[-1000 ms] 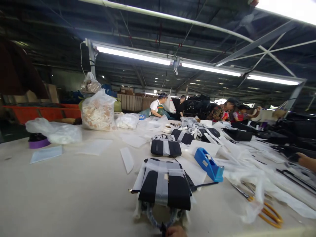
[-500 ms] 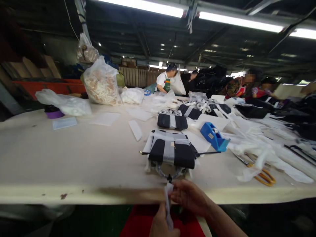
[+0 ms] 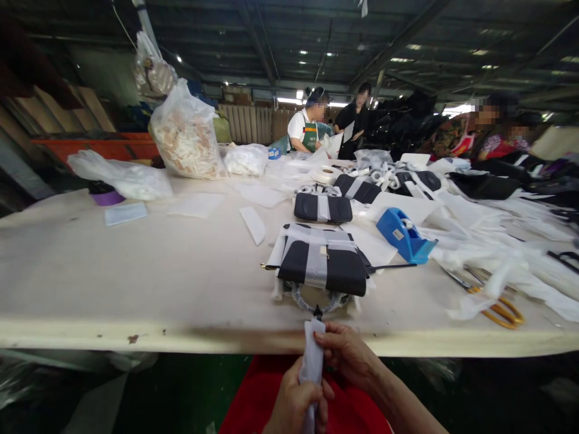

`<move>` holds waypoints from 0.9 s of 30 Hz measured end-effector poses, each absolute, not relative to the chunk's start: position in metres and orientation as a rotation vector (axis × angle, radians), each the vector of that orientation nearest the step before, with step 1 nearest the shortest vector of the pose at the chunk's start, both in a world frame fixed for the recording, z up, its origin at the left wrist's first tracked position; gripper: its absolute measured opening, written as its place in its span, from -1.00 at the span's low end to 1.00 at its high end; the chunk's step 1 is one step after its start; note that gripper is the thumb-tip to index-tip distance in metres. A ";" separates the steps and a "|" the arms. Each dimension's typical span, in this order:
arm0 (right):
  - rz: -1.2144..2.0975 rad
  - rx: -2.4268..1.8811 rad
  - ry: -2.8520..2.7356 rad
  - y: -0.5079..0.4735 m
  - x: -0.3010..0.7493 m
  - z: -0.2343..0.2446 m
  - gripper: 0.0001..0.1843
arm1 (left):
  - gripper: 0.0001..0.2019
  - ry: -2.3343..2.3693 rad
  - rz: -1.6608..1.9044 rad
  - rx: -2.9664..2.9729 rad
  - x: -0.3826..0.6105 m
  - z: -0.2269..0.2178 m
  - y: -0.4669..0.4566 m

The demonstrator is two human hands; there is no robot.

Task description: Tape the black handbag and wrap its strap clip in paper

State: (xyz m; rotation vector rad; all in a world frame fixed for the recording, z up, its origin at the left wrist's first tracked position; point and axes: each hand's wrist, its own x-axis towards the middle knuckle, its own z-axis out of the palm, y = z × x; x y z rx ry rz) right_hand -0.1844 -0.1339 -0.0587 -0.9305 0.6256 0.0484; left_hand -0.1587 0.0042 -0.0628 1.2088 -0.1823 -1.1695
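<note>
A narrow strip of white wrapping paper (image 3: 312, 352) hangs over the table's front edge below a black handbag (image 3: 294, 262). My left hand (image 3: 296, 395) is closed round the lower part of the strip. Higher up, my right hand (image 3: 348, 352) pinches the strip's right side near its top. The strip's upper end meets a small black piece (image 3: 318, 312) at the bag's wrapped handle (image 3: 296, 296). Whatever lies inside the paper is hidden. The bag rests on the table with grey-white bands across its flap.
Right of the bag stand a blue tape dispenser (image 3: 402, 235) and orange-handled scissors (image 3: 502, 313) partly under white sheets. Behind it lies another black wrapped bag (image 3: 337, 208). Filled plastic bags (image 3: 185, 135) stand at the back left. Several co-workers, one in a green apron (image 3: 310, 135), are across the table.
The camera view has tilted down. The white strip now faces me more broadly, with my left hand wrapped round it and my right hand still at its top.
</note>
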 end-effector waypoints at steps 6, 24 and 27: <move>-0.012 -0.935 0.681 -0.128 -0.181 -0.061 -0.62 | -0.51 -0.350 -0.813 1.575 -0.160 -0.070 0.024; -0.044 -0.980 0.661 -0.127 -0.181 -0.066 -0.58 | -0.43 -0.263 -0.812 1.447 -0.139 -0.083 0.003; -0.008 -1.099 0.587 -0.134 -0.180 -0.083 -0.55 | -0.50 -0.324 -0.652 1.673 -0.138 -0.084 -0.003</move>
